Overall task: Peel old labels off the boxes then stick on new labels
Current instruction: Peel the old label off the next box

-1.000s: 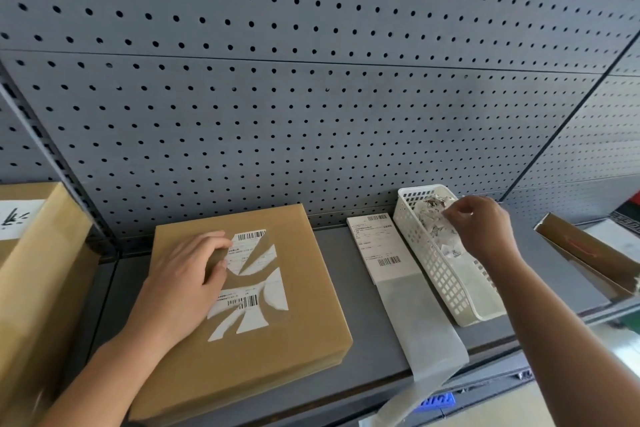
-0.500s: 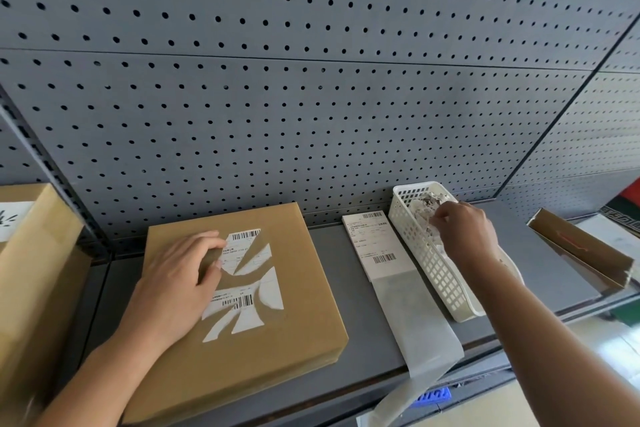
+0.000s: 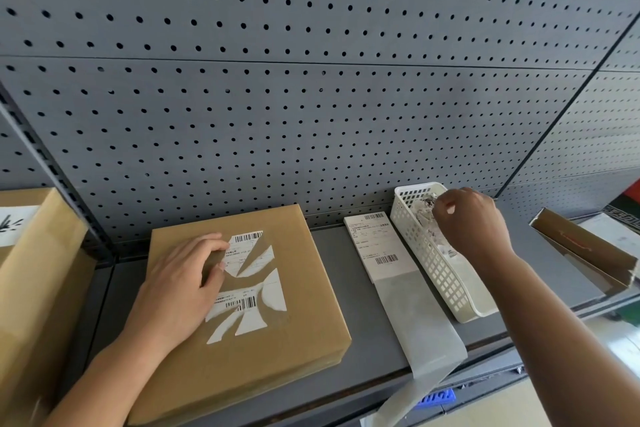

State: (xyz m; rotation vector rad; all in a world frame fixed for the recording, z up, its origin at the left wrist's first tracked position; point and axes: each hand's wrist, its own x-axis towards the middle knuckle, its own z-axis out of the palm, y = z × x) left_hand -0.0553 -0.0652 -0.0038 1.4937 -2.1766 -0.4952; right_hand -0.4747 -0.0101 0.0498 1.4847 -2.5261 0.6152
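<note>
Nearest, a waxy backing strip point(image 3: 426, 329) is drooping over the front edge of the shelf point(image 3: 332, 246), carrying one fresh label point(image 3: 375, 246) at its far end. Left of it, the flat cardboard box point(image 3: 301, 350) is lying on the shelf. The left hand point(image 3: 176, 288) is pressing on its lid, fingers straight and close together, tips at the edge of the old label point(image 3: 249, 288). That label is surviving only as torn white shards. It is probably thin, brittle paper that will tear again, so lifting a loose pointed corner looks like the best way in.

Further back, the right hand point(image 3: 471, 222) is reaching into a white plastic basket point(image 3: 436, 274) of paper scraps point(image 3: 424, 211), fingers curled. I cannot tell whether they are pinching anything.

A taller carton point(image 3: 38, 270) is crowding the left side and an open carton point(image 3: 581, 250) the right, with the pegboard wall point(image 3: 311, 97) behind.
</note>
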